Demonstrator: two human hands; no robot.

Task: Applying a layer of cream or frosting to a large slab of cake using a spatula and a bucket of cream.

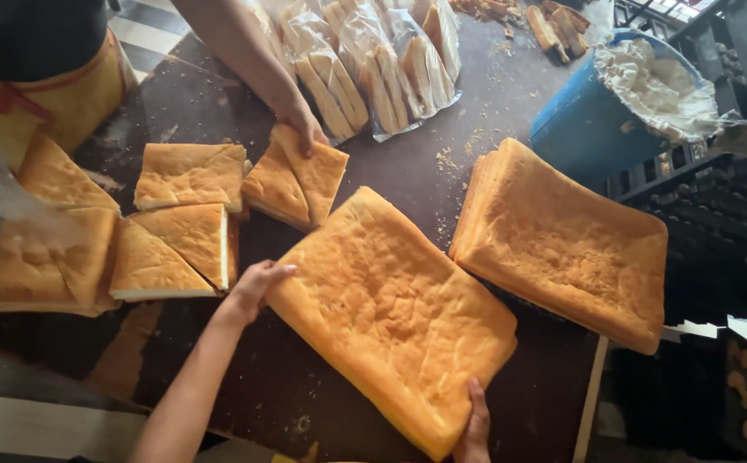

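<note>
The big flat cake [395, 317] is held at two edges by the left hand [253, 287] and right hand [475, 429], fingers gripping it, so it could be broken if lifted unevenly.

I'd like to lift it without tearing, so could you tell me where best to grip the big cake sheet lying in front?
Probably by its two opposite edges, as the left hand and right hand do now: the big cake sheet is wide, thin and lies flat, so one-sided lifting would likely bend it.

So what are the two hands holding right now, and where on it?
Both grip the big golden sponge cake sheet: the left hand at its left edge, the right hand at its near edge, by the corner.
</note>
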